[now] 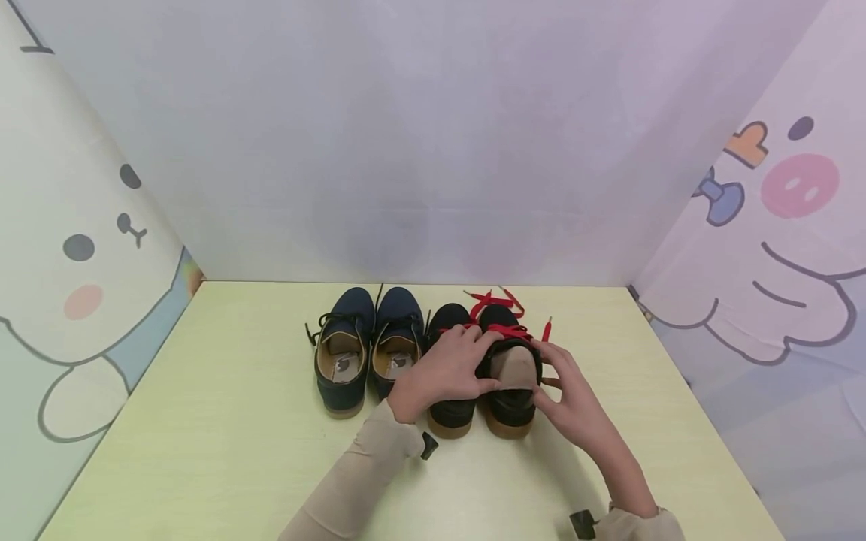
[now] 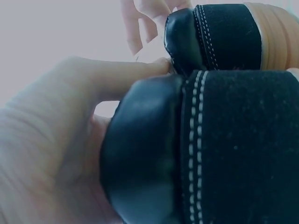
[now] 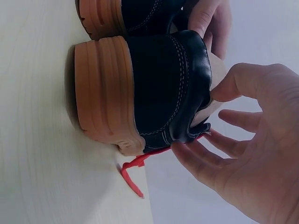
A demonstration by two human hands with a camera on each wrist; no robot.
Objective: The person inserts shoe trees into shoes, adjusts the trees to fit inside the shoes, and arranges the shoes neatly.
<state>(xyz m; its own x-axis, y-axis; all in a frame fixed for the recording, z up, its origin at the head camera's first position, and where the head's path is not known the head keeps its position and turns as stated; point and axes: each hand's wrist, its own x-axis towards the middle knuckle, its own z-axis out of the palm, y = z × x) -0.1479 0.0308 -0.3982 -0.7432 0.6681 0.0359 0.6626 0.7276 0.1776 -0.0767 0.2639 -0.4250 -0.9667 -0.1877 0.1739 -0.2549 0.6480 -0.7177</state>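
Bright, even, soft light; close views blurred.
Head view is sharp, with wide-angle bending at the edges and faint shadows under the shoes [image 1: 473,406]. Left wrist view is washed out and hazy; the left hand [image 2: 51,154] is out of focus.

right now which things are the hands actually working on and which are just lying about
In hand:
- black suede shoes with red laces and tan rubber soles
- red laces
- left hand, lying over the left shoe of that pair
- right hand, fingers at the right shoe's collar

Lying about:
- navy lace-up shoes with dark laces, untouched beside them
- pale green table
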